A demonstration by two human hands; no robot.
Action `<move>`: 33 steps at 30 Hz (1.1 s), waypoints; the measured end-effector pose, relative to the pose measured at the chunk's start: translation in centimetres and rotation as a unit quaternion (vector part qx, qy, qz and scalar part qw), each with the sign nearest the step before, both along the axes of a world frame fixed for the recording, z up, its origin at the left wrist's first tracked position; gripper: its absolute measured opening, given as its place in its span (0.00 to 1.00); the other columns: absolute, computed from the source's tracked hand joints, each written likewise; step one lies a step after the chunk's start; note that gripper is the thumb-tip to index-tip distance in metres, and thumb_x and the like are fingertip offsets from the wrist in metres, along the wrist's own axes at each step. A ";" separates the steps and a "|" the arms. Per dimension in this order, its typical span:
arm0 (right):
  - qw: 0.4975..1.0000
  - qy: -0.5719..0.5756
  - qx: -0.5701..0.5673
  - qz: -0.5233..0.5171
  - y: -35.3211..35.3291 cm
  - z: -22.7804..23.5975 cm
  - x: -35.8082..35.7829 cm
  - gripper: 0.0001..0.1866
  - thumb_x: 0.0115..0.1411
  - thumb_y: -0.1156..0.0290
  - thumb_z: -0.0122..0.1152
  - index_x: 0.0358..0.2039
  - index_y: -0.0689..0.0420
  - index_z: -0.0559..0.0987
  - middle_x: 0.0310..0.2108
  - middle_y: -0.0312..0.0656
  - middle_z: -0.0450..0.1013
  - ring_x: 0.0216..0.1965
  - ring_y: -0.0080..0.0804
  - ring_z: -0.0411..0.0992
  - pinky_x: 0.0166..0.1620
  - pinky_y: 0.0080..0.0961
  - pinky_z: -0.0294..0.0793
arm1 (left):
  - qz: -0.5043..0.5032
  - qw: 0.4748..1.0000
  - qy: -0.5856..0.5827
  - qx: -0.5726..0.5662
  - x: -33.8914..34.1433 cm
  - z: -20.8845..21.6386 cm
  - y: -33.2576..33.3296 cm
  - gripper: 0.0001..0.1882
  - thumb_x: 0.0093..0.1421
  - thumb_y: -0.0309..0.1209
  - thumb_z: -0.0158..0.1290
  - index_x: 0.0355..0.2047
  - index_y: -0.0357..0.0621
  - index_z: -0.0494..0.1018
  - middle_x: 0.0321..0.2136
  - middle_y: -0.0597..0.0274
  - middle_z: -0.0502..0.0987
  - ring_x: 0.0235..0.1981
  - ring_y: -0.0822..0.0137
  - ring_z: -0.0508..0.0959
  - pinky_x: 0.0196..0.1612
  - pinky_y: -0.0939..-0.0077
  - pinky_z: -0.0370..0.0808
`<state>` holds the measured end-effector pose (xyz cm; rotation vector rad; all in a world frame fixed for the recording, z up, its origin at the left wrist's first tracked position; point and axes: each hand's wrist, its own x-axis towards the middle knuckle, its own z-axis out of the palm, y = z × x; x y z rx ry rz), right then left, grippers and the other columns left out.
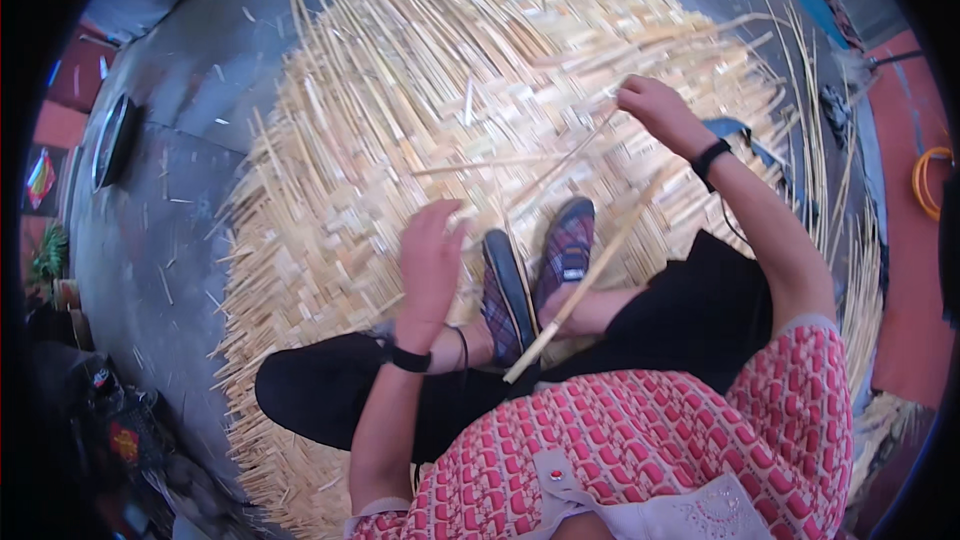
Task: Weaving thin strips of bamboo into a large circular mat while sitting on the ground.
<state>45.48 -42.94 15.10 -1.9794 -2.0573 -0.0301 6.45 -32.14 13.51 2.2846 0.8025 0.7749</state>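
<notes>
I sit on a large woven mat (330, 250) of pale, flat, straw-coloured strips, partly smeared by motion. My right hand (660, 115) is raised over its right part, fingers closed on the upper end of a thin strip (565, 162) that slants down toward my feet. Just left of my shoes, my left hand (430, 255) hovers with thumb and fingers apart and nothing visible in it. A thicker loose strip (595, 270) crosses my lower right leg and ends at my lap. My plaid shoes (567, 240) rest on the weave.
Long unwoven strips (330, 40) stick out along the mat's far left edge. More long strips (815, 140) lie at the right, near a dark blue item (735, 130). A round dark pan-like object (113, 140) stands far left on the grey floor (185, 230). An orange coil (930, 183) hangs far right.
</notes>
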 end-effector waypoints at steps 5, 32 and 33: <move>0.988 -0.116 0.092 0.032 -0.6 9.8 -0.1 0.07 0.51 0.77 0.61 0.32 0.57 0.74 0.36 0.42 0.73 0.41 0.45 0.71 0.44 0.37 0.71 | -0.097 0.994 -0.010 0.039 7.0 2.0 -3.4 0.28 0.55 0.35 0.61 0.55 0.44 0.70 0.50 0.50 0.74 0.54 0.52 0.73 0.64 0.53 0.57; 0.902 0.099 -0.242 0.344 2.6 -8.5 -35.4 0.11 0.57 0.68 0.53 0.40 0.55 0.74 0.34 0.44 0.72 0.36 0.42 0.76 0.32 0.37 0.78 | 0.290 0.910 0.286 -0.081 3.3 -10.7 31.7 0.15 0.58 0.34 0.56 0.36 0.32 0.78 0.38 0.41 0.78 0.44 0.44 0.79 0.44 0.56 0.79; 0.903 0.098 -0.261 0.327 2.4 -9.0 -36.1 0.13 0.57 0.67 0.53 0.42 0.54 0.73 0.34 0.42 0.71 0.36 0.40 0.75 0.33 0.35 0.77 | 0.300 0.906 0.291 -0.073 3.4 -10.8 32.2 0.15 0.58 0.34 0.56 0.36 0.32 0.78 0.38 0.41 0.78 0.44 0.44 0.79 0.44 0.56 0.79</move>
